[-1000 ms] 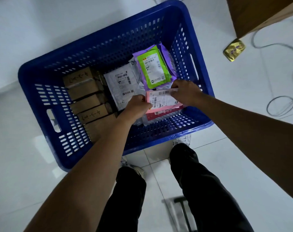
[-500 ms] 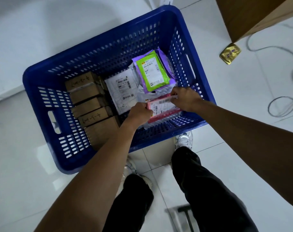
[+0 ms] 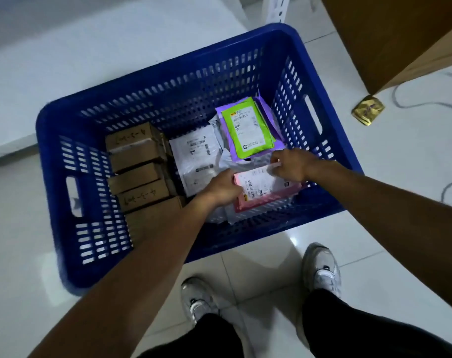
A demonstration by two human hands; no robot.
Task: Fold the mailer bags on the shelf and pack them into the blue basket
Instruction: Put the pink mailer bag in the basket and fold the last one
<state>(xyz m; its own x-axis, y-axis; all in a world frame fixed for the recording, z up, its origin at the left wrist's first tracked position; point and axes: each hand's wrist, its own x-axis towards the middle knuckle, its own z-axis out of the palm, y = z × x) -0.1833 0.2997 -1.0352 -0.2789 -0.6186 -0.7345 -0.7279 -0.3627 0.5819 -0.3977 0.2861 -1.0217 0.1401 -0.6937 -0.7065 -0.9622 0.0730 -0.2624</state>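
the pink mailer bag, looking light and floppy, is lying in the near right corner of the blue basket, with the left hand curling its fingers round the left edge and the right hand pinching the far edge, both seeming good holds.

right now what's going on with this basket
A person stands over the blue basket on the floor and holds a pink mailer bag inside its near right corner. The left hand grips the bag's left edge and the right hand pinches its far edge. Already inside are a green mailer on a purple one, a white mailer and a row of brown boxes.
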